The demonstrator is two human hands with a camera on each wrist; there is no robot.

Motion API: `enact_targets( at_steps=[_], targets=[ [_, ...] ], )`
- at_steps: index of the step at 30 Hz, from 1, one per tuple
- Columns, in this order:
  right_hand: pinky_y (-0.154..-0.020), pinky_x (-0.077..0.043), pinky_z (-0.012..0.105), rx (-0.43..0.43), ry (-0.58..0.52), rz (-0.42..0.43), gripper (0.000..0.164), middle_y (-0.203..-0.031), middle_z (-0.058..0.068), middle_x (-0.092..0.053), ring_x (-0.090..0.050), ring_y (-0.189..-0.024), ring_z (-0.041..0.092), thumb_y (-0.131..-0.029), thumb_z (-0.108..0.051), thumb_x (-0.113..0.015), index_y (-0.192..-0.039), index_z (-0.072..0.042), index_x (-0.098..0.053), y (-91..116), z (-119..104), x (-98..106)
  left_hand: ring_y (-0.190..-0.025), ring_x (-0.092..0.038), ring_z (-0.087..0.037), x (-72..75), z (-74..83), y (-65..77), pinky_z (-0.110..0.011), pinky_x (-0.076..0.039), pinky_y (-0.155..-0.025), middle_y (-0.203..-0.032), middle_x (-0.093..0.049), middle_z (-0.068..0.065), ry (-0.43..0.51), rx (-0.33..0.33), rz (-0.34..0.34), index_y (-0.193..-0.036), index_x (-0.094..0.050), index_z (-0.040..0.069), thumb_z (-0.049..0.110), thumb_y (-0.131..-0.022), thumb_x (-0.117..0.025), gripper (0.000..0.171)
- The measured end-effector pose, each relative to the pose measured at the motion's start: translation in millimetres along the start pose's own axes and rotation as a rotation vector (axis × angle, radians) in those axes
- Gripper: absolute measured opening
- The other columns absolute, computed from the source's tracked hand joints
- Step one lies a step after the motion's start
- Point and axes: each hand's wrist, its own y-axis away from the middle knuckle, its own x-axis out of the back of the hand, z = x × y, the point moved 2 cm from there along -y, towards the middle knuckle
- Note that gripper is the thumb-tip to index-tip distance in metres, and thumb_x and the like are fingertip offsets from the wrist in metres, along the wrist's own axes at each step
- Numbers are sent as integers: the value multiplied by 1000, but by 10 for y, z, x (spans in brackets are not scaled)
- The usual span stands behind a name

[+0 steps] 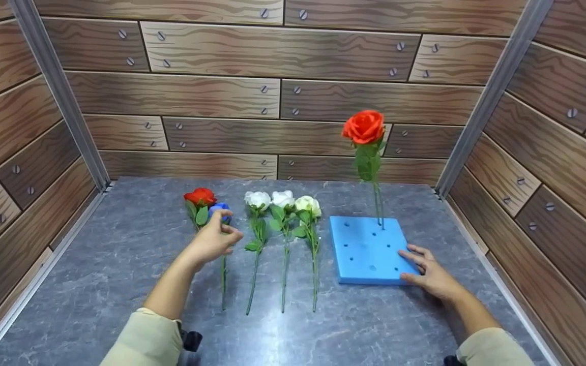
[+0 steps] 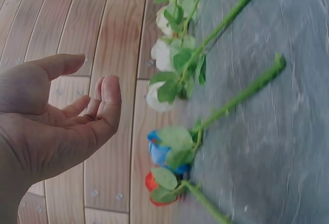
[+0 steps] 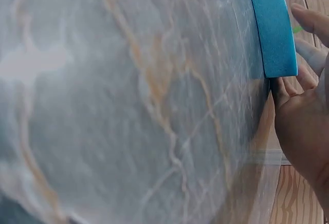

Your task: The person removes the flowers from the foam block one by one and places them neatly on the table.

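My left hand [image 1: 213,239] hovers over a lying blue rose [image 1: 220,209], its fingers loosely bent and holding nothing. The left wrist view shows the palm away from the blue rose [image 2: 167,154]. Beside that flower lies a red rose [image 1: 200,196], its stem largely hidden by my hand and arm. My right hand [image 1: 433,274] rests at the right front corner of a blue foam block [image 1: 364,264], its fingertips on the edge. A red rose [image 1: 364,127] stands upright in the block's far side, where two stems show.
Two white roses [image 1: 257,200] and a cream rose [image 1: 307,206] lie side by side between my left hand and the block, stems toward me. Small holes dot the block's top. Wood-patterned walls [image 1: 283,96] enclose the grey marbled table [image 1: 135,264] at the back and sides.
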Motion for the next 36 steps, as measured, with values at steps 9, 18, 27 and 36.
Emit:
enact_targets(
  at_steps=[9,18,27,36],
  targets=[
    [-131,-24,72,-20,25,15,70,-171,31,-21,-19,-160,62,-101,-18,-78,-159,6,-47,3,-63,-35,-121,-72,-32,-316,123,-132,-49,-65,-101,-137,-66,-20,31,-14,-38,-161,-38,13,22,-108,-69,63],
    [-130,-22,77,9,93,33,69,-173,32,-23,-15,-161,61,-101,-19,-78,-158,5,-49,6,-82,-37,-113,-72,-29,-650,240,-294,-45,-66,-97,-136,-65,-19,82,-60,-88,-161,-39,14,20,-108,-68,60],
    [-129,-24,77,2,62,36,69,-174,30,-25,-16,-162,61,-101,-20,-78,-159,2,-49,41,-46,-65,-116,-72,-30,-990,320,-426,-49,-65,-101,-134,-64,-19,142,-121,-180,-158,-41,13,21,-110,-65,54],
    [-131,-20,76,-10,7,47,71,-176,28,-23,-14,-163,60,-100,-20,-79,-160,0,-48,47,-42,-54,-111,-70,-25,-1376,430,-546,-49,-64,-101,-135,-62,-16,178,-160,-242,-155,-44,13,23,-111,-63,48]
  ],
)
